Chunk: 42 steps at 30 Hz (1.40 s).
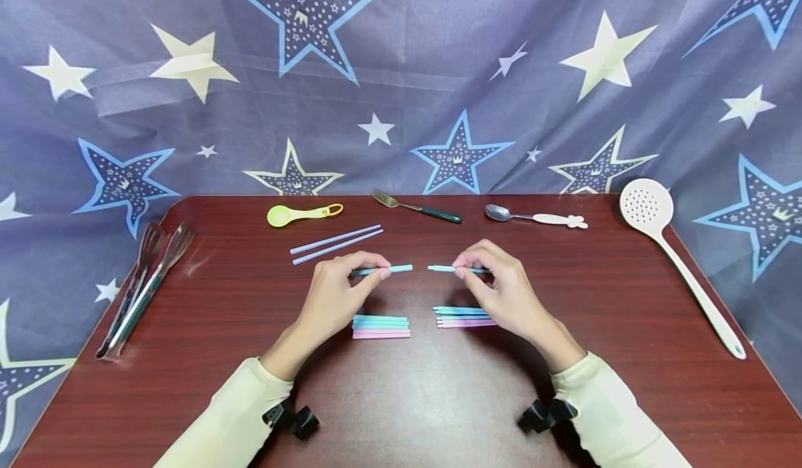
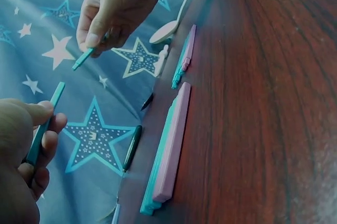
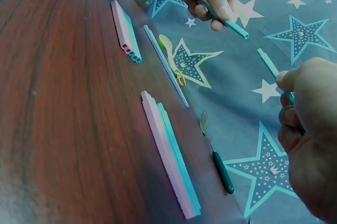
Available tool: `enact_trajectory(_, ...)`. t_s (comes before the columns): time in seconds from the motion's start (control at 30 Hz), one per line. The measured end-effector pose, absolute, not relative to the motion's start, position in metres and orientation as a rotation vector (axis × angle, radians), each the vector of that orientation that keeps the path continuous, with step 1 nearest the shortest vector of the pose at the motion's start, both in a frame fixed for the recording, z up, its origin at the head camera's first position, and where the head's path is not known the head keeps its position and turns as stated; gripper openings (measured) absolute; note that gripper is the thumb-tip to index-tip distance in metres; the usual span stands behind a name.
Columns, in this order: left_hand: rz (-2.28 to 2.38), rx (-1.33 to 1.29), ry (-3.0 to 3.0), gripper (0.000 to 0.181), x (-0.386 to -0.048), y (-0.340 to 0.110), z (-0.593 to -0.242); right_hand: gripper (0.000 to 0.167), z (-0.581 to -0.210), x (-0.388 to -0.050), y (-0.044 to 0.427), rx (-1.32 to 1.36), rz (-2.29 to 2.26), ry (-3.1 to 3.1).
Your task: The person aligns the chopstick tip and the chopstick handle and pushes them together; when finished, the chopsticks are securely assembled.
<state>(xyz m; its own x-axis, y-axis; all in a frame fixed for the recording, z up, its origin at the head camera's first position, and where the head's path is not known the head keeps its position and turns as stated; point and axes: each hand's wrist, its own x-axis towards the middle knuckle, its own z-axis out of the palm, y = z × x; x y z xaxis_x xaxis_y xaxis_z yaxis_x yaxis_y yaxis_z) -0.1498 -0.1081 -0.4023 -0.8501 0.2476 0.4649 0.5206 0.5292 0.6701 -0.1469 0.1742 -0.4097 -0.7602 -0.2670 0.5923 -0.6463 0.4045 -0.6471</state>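
Observation:
In the head view my left hand (image 1: 338, 288) pinches a teal chopstick half (image 1: 402, 268) between thumb and fingers, its socket end facing right. Across a small gap, my right hand (image 1: 504, 288) pinches another teal chopstick half (image 1: 441, 269), whose narrowed tip points left. Both pieces are held up above the table, roughly in line and apart; the right wrist view shows the open socket (image 3: 245, 36) opposite the stepped tip (image 3: 261, 54). Nearer me lie two bundles of teal and pink halves, a left bundle (image 1: 381, 332) and a right bundle (image 1: 460, 317), partly covered by my right hand.
Two long blue chopsticks (image 1: 338, 245) lie behind my left hand. Along the back are a green measuring spoon (image 1: 285, 215), a fork (image 1: 432, 212) and a spoon (image 1: 545, 219). Tongs (image 1: 140, 294) lie at the left edge, a white skimmer (image 1: 686, 266) at the right.

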Motion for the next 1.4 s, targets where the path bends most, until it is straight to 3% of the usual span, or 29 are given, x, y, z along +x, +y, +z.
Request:
enact_trajectory(0.97, -1.164, -0.713, -2.489, 0.005, -0.147, -0.102, -0.411, 0.011, -0.416, -0.141, 0.165, 0.841, 1.306, -2.334)
enact_trajectory(1.23, -1.143, -0.726, -2.498, 0.005, -0.145, -0.101, -0.411, 0.003, -0.418, -0.14, 0.163, 0.86, 1.286, -2.32)
enact_trajectory(1.4, -1.136, -0.742, -2.48, 0.005, -0.145, -0.1, -0.413, 0.007, -0.418, -0.138, 0.161, 0.826, 1.275, -2.367)
